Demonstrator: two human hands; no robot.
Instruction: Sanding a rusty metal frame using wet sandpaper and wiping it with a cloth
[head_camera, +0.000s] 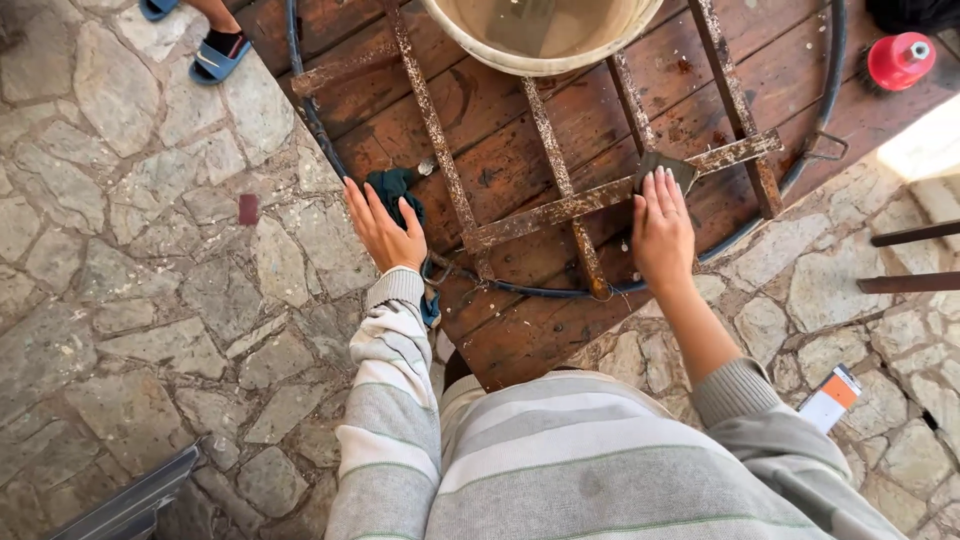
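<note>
- Stone paving (150, 260) of irregular flat slabs covers the ground, and a round wooden tabletop (520, 330) lies on it upside down, its dark planks crossed by a rusty metal frame (560, 205) and ringed by a dark hoop (310, 115).
- Resting on the frame at the far edge is a pale round basin (540, 40); a red cap-shaped object (898, 60) sits at the upper right, and a small white-and-orange card (832, 398) lies on the stones by the person's right side.
- Another person's foot in a blue sandal (218, 55) shows at the top left.
- Right hand (660, 235) lies flat, fingers (668, 190) straight and close together, pressing a dark abrasive pad (665, 168) onto a rusty crossbar; the pad peeks out beyond the fingertips.
- Left hand (385, 232) rests near the hoop, fingers spread and open, laid over a dark green cloth (395, 185); it pins rather than grips it.
- Judged from this pose, rubbing goes best with even palm pressure along the bar's length, keeping the pad folded flat under the fingertips, while the left hand braces the body's weight.
</note>
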